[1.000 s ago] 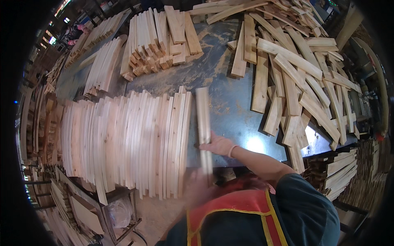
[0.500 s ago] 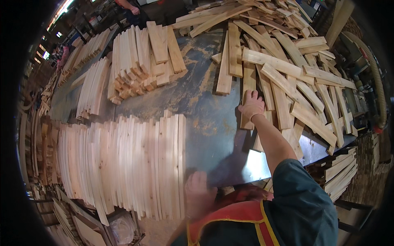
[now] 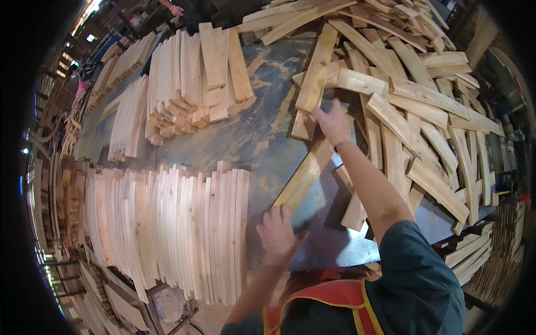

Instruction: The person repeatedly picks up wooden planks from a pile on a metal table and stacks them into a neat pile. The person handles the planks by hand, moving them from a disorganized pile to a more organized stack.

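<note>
Left hand (image 3: 277, 234) half open, fingertips at near end of slanted board (image 3: 304, 176). Right hand (image 3: 335, 125) part-open by far end; can't tell grip.

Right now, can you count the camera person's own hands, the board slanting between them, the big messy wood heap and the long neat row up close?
Hands: 2 (left hand, right hand)
Slanting board: 1
Messy heap: 1
Long neat row: 1
Total: 5

No readable text or signs.
</note>
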Tool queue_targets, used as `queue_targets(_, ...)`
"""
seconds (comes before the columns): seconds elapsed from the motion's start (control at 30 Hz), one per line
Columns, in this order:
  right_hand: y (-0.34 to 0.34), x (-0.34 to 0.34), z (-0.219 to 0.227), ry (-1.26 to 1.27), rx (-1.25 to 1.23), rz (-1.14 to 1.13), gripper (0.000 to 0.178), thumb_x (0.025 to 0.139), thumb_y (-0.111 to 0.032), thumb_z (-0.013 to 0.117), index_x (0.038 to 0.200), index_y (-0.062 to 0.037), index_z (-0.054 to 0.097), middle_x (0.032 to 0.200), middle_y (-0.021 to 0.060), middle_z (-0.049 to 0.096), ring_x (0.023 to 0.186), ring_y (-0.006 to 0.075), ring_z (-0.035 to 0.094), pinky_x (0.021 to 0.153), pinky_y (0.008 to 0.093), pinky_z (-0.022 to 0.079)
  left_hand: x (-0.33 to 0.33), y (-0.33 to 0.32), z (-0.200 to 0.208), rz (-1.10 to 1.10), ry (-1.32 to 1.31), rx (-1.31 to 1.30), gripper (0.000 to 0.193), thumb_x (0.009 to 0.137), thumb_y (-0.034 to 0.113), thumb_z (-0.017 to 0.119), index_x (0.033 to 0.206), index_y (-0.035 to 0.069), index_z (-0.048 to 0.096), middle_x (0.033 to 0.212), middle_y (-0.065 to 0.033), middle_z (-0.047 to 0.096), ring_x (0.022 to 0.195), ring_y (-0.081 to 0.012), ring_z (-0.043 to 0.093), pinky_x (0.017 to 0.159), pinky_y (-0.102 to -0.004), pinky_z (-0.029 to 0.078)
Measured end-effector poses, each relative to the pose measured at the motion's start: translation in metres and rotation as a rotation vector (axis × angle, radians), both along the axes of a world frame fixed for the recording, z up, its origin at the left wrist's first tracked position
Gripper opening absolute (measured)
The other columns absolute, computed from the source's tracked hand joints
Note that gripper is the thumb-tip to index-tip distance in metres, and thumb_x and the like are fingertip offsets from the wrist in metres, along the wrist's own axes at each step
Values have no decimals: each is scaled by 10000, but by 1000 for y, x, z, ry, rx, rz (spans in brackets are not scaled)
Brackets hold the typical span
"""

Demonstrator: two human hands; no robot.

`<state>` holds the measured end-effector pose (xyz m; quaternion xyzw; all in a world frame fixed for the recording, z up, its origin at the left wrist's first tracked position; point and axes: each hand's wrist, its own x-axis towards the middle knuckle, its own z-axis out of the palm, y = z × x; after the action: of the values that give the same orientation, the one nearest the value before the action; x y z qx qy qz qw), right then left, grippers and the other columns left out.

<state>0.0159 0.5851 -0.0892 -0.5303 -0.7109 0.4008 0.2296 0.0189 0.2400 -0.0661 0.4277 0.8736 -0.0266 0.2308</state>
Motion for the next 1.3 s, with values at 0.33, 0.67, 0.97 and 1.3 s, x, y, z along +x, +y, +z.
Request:
queue_targets(0.33, 38, -65, -13, 832, -785, 83, 415, 909, -219, 831, 1233, -19, 666, 1073, 104, 730, 943, 258, 739, 867, 423, 628, -37, -43, -15, 109, -332, 60, 1076, 811, 549, 822, 1644, 87, 322, 1264, -200, 662, 1137, -370, 670, 960, -521, 544)
queue_targets(0.67, -196, 138, -35, -266, 6, 388, 962, 844, -325, 834, 1619, -18, 352, 1438, 205, 615, 1273, 358, 625, 1060, 437, 533, 0, -201, 40, 575, -1014, 158, 592, 930, 343, 718, 1409, 14, 609, 1205, -181, 700, 1086, -361, 682, 973, -461, 538)
queue_targets(0.97, -228, 76, -30, -501, 210, 215, 917, 810, -316, 825, 1603, -120, 409, 1394, 240, 633, 1280, 428, 612, 1092, 488, 491, -14, -258, -12, 195, 465, 463, 567, 853, 318, 692, 1359, 76, 608, 1335, -137, 589, 1231, -338, 561, 1025, -505, 454)
queue_targets(1.3, -382, 62, 109, -128, 737, 1104, 728, 657, -73, 779, 1366, -66, 614, 1147, 202, 657, 1045, 422, 660, 891, 485, 547, -89, -326, 113, -145, 574, 590, 481, 989, 309, 585, 1438, 136, 599, 1429, -156, 567, 1343, -327, 526, 1193, -553, 358)
